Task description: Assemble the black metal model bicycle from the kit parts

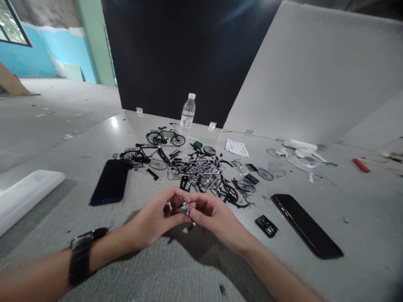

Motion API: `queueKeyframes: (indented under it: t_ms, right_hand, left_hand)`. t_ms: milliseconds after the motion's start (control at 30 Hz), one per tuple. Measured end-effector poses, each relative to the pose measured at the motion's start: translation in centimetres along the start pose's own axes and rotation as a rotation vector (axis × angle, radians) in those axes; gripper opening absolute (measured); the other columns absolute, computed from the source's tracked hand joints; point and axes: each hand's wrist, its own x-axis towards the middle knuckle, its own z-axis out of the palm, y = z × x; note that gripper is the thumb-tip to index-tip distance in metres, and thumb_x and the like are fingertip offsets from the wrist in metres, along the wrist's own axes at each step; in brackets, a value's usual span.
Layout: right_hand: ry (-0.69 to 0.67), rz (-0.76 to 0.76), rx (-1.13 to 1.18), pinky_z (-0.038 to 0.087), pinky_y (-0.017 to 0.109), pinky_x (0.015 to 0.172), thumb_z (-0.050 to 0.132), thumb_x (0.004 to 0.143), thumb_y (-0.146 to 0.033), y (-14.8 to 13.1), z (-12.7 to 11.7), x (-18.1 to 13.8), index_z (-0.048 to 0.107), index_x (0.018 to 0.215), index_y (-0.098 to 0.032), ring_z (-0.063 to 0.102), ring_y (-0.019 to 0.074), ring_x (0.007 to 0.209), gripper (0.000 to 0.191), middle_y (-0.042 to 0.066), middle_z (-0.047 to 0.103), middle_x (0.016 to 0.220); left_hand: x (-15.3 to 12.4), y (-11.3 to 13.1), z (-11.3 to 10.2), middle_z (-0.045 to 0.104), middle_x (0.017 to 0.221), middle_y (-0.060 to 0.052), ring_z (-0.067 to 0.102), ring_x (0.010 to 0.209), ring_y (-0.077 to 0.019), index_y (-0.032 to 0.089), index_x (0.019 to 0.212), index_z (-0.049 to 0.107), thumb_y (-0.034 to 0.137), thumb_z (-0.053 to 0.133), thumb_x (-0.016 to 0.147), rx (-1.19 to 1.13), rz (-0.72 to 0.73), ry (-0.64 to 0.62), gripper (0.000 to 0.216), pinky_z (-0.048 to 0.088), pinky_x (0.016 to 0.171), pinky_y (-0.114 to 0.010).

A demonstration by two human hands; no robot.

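Note:
Low in the centre, my left hand (162, 214) and my right hand (209, 212) meet, fingertips closed together on a small silver-and-black model bicycle part (187, 208). Its exact shape is mostly hidden by the fingers. Just beyond them lies a heap of loose model bicycle parts (201, 170), with silver frames and black wheels. Left of the heap stands a black model bicycle (143, 154). Behind it is a green model bicycle (165, 137), upright too.
A phone (110, 182) lies on the left and another phone (305, 224) on the right, beside a black parts frame (266, 226). A water bottle (188, 114) stands before the black panel (189, 54). A white box (30, 195) sits far left; a paper sheet (237, 147) lies behind the heap.

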Motion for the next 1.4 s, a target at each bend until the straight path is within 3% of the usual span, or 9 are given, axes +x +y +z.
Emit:
queueKeyframes:
  t_ms: [133,300,433,533,767,900,1000,1200,1400]
  right_hand:
    - [0.107,-0.042,-0.061,0.049,0.031,0.078,0.071,0.089,-0.047,0.1,-0.3,0.1,0.074,0.105,-0.024,0.061,0.0152,0.082,0.028,0.004,0.069,0.099]
    - [0.217,-0.061,-0.033,0.052,0.031,0.077,0.073,0.086,-0.050,0.5,-1.1,0.2,0.076,0.099,-0.024,0.058,0.0150,0.080,0.030,0.005,0.066,0.099]
    - [0.228,-0.071,-0.060,0.053,0.030,0.076,0.073,0.086,-0.052,0.7,-1.3,0.3,0.075,0.102,-0.023,0.059,0.0153,0.083,0.034,0.006,0.067,0.106]
    - [0.243,-0.072,-0.067,0.053,0.030,0.076,0.072,0.086,-0.054,0.6,-1.3,0.3,0.075,0.102,-0.022,0.059,0.0163,0.085,0.036,0.006,0.067,0.105]
    - [0.289,-0.067,-0.054,0.053,0.028,0.078,0.074,0.084,-0.053,-0.1,-1.3,0.1,0.075,0.099,-0.022,0.059,0.0158,0.087,0.034,0.006,0.066,0.106]
    - [0.293,-0.061,-0.036,0.052,0.028,0.080,0.074,0.085,-0.052,-0.2,-1.5,0.0,0.074,0.099,-0.022,0.059,0.0151,0.088,0.033,0.005,0.066,0.107]
    - [0.302,-0.077,-0.014,0.052,0.029,0.081,0.074,0.085,-0.051,-0.3,-1.6,0.0,0.074,0.097,-0.022,0.058,0.0155,0.089,0.032,0.005,0.065,0.108]
    - [0.388,-0.143,0.033,0.051,0.029,0.075,0.075,0.084,-0.051,-0.7,-1.5,0.0,0.072,0.095,-0.020,0.054,0.0119,0.075,0.033,0.004,0.063,0.100]
    - [0.501,-0.230,-0.056,0.050,0.030,0.075,0.070,0.088,-0.054,-1.0,-1.9,-0.1,0.073,0.103,-0.022,0.056,0.0157,0.079,0.035,0.003,0.061,0.090]
  left_hand:
    - [1.0,1.9,-2.4,0.056,0.083,0.001,0.053,0.072,-0.0178,0.022,0.116,0.054,0.042,0.084,0.077,0.354,0.123,0.128,0.053,0.045,0.067,-0.031]
    - [3.9,5.1,-9.6,0.060,0.126,-0.015,0.055,0.117,-0.0356,0.015,0.129,0.054,0.055,0.073,0.084,1.025,0.230,0.432,0.064,0.040,0.101,-0.049]
    - [6.9,5.5,-15.1,0.052,0.148,-0.022,0.050,0.131,-0.0403,0.011,0.143,0.048,0.056,0.074,0.079,1.189,0.069,0.208,0.082,0.035,0.109,-0.049]
    - [8.7,5.0,-16.9,0.059,0.144,-0.018,0.055,0.128,-0.0366,0.014,0.141,0.055,0.058,0.073,0.078,1.149,-0.008,0.006,0.078,0.040,0.104,-0.043]
    - [10.6,3.3,-16.2,0.076,0.108,-0.013,0.067,0.089,-0.0270,0.017,0.111,0.074,0.047,0.068,0.083,1.144,0.017,-0.036,0.042,0.044,0.076,-0.033]
    - [10.7,2.5,-15.7,0.071,0.081,-0.008,0.061,0.070,-0.0228,0.019,0.087,0.075,0.048,0.063,0.087,1.174,0.022,0.020,0.032,0.038,0.067,-0.032]
    - [10.5,2.7,-15.5,0.069,0.079,-0.008,0.058,0.069,-0.0222,0.020,0.083,0.073,0.048,0.059,0.090,1.197,0.037,0.062,0.033,0.035,0.067,-0.032]
    - [8.7,6.7,-13.6,0.064,0.066,-0.006,0.050,0.057,-0.0186,0.017,0.080,0.070,0.046,0.057,0.091,1.207,0.083,0.114,0.033,0.030,0.062,-0.034]
    - [4.2,10.8,-7.8,0.063,0.066,-0.001,0.053,0.056,-0.0146,0.017,0.076,0.064,0.034,0.058,0.088,1.078,0.072,-0.125,0.021,0.032,0.056,-0.029]
